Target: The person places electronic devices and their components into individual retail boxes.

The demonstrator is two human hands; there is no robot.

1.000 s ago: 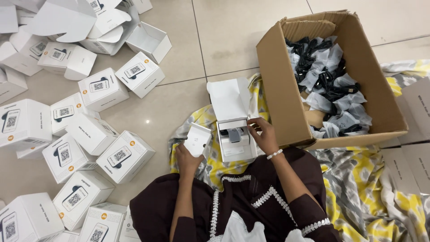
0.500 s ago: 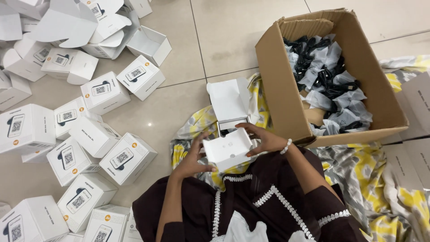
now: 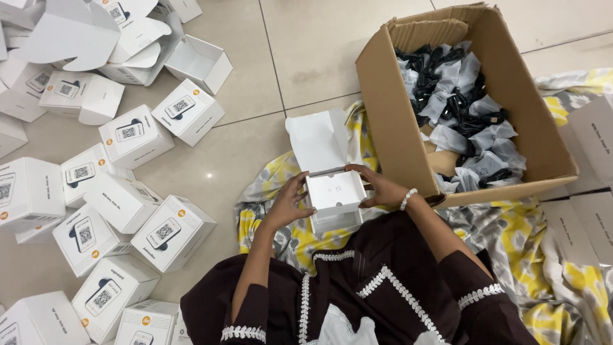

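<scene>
Since half a second ago we have brought the small white box (image 3: 335,195) level and square in front of us, and our hands now sit on its two sides instead of wrapping over it.

The floor (image 3: 306,51) takes up most of the view. On it to our right stands the carton (image 3: 408,128), tilted open, full of black cables in grey bags (image 3: 460,121); its near wall hides the lower bags. A yellow and grey cloth (image 3: 511,236) spreads under the carton and our lap, and runs out of view at the right edge. To our left lie many white boxes (image 3: 128,191), several cut off by the edge, with flat unfolded ones at the top left.

The box sits over our lap, its lid flap (image 3: 317,142) standing open away from us. Our left hand (image 3: 287,204) presses its left side, fingers curled against it; our right hand (image 3: 380,187) grips the right side. What lies inside we cannot make out.
</scene>
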